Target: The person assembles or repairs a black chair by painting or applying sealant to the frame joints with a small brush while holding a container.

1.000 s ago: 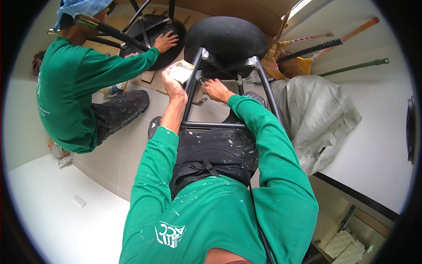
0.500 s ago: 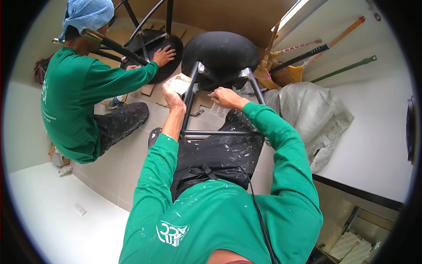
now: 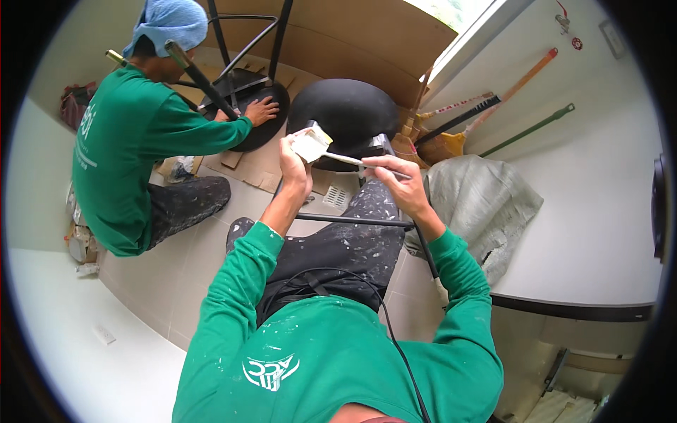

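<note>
My left hand (image 3: 295, 169) is closed around a small open container (image 3: 305, 148) with white inside and a yellow patch on its rim. Between the fingers of my right hand (image 3: 400, 185) is a slim paintbrush (image 3: 347, 160). The brush's far end points left and meets the container's edge; its exact tip is hard to make out. Both hands are above the black metal frame (image 3: 352, 220) of a stool tipped over in front of me. Its round black seat (image 3: 343, 106) faces away, partly covered by the container and brush.
At left a co-worker (image 3: 127, 155) in green bends over another overturned black stool (image 3: 264, 116). Brooms (image 3: 451, 141) and a green pole (image 3: 529, 129) lean at the right wall. A crumpled grey sheet (image 3: 486, 204) lies below them. Cardboard (image 3: 352, 35) lines the back.
My right hand has come up from the stool frame, and the brush now shows, reaching to the container. My left hand has brought the container rightward. The whole view has shifted slightly.
</note>
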A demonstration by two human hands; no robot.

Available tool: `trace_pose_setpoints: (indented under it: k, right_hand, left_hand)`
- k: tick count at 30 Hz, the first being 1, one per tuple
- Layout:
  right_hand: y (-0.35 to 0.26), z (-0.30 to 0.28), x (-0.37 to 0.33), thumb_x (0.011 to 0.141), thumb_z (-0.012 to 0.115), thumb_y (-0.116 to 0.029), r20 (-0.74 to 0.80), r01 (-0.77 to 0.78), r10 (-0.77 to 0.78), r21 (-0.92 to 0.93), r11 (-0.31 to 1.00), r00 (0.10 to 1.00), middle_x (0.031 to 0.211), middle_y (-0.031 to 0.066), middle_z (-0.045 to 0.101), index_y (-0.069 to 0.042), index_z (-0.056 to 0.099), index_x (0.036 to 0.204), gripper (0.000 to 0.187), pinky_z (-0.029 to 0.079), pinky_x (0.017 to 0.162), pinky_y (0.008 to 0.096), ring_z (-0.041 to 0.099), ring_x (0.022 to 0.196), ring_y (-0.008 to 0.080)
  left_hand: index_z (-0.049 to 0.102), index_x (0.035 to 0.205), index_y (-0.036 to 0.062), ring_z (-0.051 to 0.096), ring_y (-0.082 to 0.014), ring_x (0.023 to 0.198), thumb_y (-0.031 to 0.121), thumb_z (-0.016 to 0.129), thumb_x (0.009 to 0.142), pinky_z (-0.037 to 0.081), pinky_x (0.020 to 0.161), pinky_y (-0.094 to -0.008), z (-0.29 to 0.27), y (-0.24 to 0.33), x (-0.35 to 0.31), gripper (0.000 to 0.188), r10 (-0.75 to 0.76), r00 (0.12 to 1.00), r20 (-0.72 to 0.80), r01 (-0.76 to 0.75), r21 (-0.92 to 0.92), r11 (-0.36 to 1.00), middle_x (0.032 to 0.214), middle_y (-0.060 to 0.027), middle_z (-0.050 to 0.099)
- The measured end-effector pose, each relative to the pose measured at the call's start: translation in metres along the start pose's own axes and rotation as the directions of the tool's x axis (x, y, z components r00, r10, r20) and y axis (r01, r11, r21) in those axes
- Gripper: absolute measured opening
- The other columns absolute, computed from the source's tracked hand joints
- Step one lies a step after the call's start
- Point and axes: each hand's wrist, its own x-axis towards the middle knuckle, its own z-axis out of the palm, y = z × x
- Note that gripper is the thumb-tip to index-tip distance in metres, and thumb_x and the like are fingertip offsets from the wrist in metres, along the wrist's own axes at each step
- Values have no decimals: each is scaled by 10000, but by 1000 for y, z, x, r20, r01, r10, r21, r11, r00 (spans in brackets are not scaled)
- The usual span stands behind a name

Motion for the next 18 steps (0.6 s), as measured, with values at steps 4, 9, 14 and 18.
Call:
trace_pose_setpoints:
  k: [4, 9, 14, 18]
  right_hand:
    - [5, -6, -18, 1007, 573, -125, -211, -39, 50, 56, 998, 976, 1031, 87, 755, 29, 715, 1212, 293, 501, 829, 249, 675, 947, 118]
    - [37, -4, -33, 1007, 542, -172, -282, 23, 20, 148, 989, 959, 1059, 82, 729, 42, 673, 1291, 379, 467, 781, 245, 633, 914, 117]
    - [25, 13, -32, 1002, 527, -178, -209, 103, -73, 137, 985, 975, 1107, 100, 714, 45, 647, 1335, 418, 459, 784, 247, 621, 936, 118]
    - [-1, 37, -29, 997, 534, -163, -154, 96, -75, 133, 986, 985, 1095, 106, 711, 57, 631, 1348, 425, 461, 790, 253, 614, 929, 122]
  left_hand:
    - [691, 1121, 77, 714, -171, 866, 444, 368, 976, 528, 674, -314, 7, 50, -4, 510, -23, 1000, -9, 22, -109, 994, 976, -57, 758]
    - [683, 1174, 50, 693, -204, 884, 430, 424, 955, 552, 683, -352, -34, 80, -24, 510, 4, 1000, -19, -6, -94, 996, 1006, -81, 740]
    - [660, 1170, 76, 673, -197, 930, 421, 543, 947, 578, 697, -378, -52, 118, -80, 428, -14, 989, -150, -8, -146, 989, 1040, -72, 715]
    - [654, 1221, 65, 660, -212, 1027, 395, 514, 977, 566, 867, -408, -75, 142, -129, 434, 56, 979, -197, -95, -199, 975, 1118, -78, 705]
